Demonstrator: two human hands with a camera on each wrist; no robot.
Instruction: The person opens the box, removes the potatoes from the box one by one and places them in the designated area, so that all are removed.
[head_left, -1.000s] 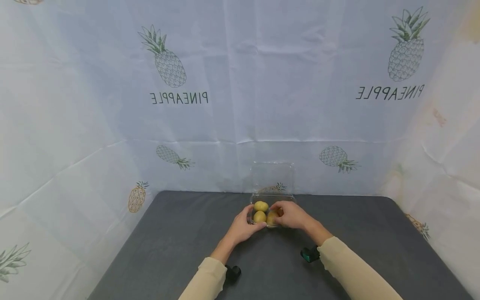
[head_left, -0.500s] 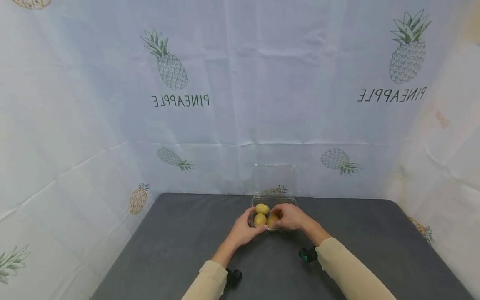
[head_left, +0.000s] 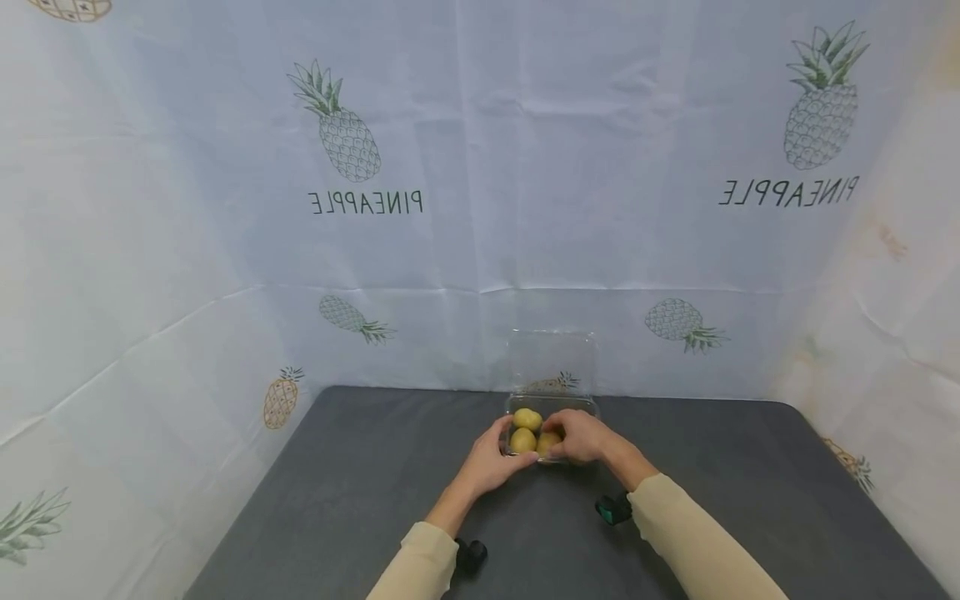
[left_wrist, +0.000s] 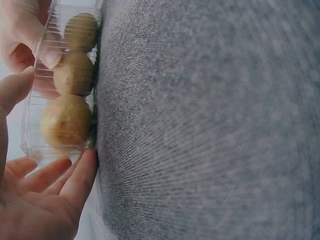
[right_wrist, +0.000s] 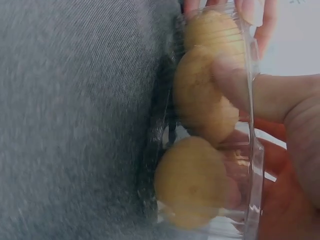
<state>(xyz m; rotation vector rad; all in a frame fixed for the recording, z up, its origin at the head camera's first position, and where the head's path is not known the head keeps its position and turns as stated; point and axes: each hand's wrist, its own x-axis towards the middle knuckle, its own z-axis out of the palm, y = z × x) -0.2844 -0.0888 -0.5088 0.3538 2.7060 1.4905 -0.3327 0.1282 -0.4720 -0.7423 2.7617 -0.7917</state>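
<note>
A clear plastic clamshell box lies on the table with several yellow-brown potatoes in it, its lid raised at the back. My left hand holds the box at its front left corner, fingers along the left end and thumb at the front rim. My right hand reaches in from the right and grips a potato, its thumb seen through the front wall. Beside that lies another potato, with more behind it. The right fingertips are partly hidden.
A dark grey cloth covers the table. White curtain with pineapple prints hangs behind and at both sides, close behind the raised lid. A black wrist camera sits under the left wrist, another under the right.
The head view has shifted slightly. Both hands stay at the box, the left on its corner, the right on the potato, with little visible movement.
</note>
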